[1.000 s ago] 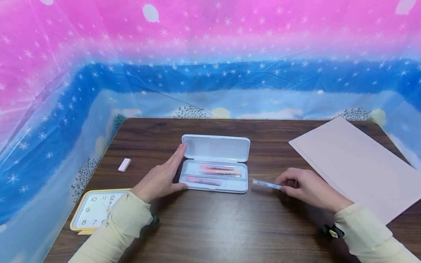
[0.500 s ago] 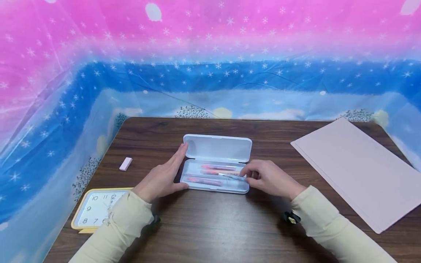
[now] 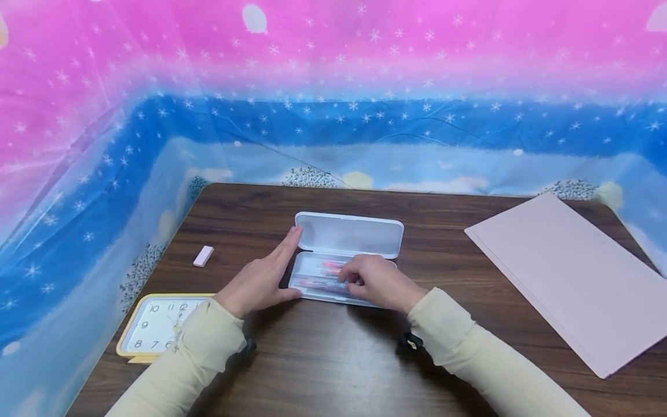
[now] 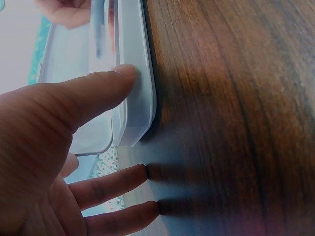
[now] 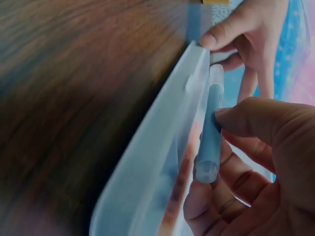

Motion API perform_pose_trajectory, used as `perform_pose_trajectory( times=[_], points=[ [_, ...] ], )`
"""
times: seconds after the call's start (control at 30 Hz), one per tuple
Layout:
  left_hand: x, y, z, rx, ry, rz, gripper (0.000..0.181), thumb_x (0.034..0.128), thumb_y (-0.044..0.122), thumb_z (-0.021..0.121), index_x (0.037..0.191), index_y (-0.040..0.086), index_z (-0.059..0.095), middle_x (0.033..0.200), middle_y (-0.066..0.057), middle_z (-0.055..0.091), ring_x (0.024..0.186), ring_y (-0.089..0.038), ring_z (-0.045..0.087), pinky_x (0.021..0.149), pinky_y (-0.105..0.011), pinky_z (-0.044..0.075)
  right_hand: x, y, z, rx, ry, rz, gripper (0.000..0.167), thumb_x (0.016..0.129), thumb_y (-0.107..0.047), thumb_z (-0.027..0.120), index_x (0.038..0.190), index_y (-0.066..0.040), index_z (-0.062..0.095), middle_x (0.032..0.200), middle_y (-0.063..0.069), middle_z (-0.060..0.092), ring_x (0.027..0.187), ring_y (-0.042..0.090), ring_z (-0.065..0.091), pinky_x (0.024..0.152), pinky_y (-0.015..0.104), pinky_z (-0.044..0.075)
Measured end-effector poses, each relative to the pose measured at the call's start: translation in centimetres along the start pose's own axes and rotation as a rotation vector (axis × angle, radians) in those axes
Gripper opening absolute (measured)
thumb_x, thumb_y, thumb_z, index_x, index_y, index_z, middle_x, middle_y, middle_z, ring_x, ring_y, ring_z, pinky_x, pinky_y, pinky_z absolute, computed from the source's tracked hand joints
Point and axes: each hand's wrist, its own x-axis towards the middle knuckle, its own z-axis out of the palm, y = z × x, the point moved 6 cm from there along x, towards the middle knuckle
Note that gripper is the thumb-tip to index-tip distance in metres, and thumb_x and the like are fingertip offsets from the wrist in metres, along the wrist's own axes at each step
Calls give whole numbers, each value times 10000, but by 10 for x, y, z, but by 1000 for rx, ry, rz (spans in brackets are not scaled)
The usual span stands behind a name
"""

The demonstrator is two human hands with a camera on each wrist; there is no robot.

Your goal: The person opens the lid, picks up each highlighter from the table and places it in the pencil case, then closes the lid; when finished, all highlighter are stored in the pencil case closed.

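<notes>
A white pencil case [image 3: 354, 236] lies open on the table with its lid tilted back. Pink and orange pens [image 3: 330, 265] show inside, partly covered by my right hand [image 3: 383, 282]. That hand pinches a blue pen [image 5: 211, 129] with clear ends between thumb and fingers, over the tray of the case. At the case's left end is my left hand [image 3: 257, 284], its fingers spread. Its thumb [image 4: 106, 88] touches the front wall, and a finger reaches the lid's left edge. Two other fingertips come down by the tabletop in the left wrist view.
A small pale pink eraser [image 3: 203, 256] lies at the left. The yellow-framed clock [image 3: 156, 323] is partly hidden behind my left sleeve. A large pale pink sheet or folder [image 3: 573, 278] lies on the right of the wooden table [image 3: 333, 370]. Patterned cloth [image 3: 365, 116] hangs around the table.
My right hand has moved left from beside the case to over its tray, carrying the blue pen. The left hand has stayed at the case's left end.
</notes>
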Motion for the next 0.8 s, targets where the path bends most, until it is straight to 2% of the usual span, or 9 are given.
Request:
perform_pose_trajectory(
  times=[0.17,0.33,0.63,0.8],
  points=[
    [0,0,0,-3,-4,-7,1209,820,354,809,1571,323,-138,1675,11,-4,1194,-321,620,1047,-499,462,7,-8,10,-33,-22,-11,120,880,-93,675,962,-118,758,898,-3,696,816,154,613,798,310,520],
    [0,0,-1,-5,-6,-8,1214,819,354,809,1569,322,-145,1675,5,-6,1201,-322,614,1045,-503,462,12,-16,16,-61,-10,-38,115,883,-97,687,965,-118,765,916,8,696,831,145,607,820,322,521],
    [0,0,-1,-9,-15,-25,1217,811,353,816,1570,335,-135,1674,33,-17,1240,-326,591,1055,-504,454,13,-13,18,-15,-4,6,169,869,-64,681,1001,-127,766,930,-4,693,837,134,592,835,325,516],
    [0,1,-1,-7,-19,-30,1213,814,352,814,1571,334,-133,1674,32,-19,1251,-331,581,1059,-511,448,8,-7,13,24,20,38,158,866,-68,682,989,-132,756,885,-26,681,809,120,598,799,308,518]
  ],
)
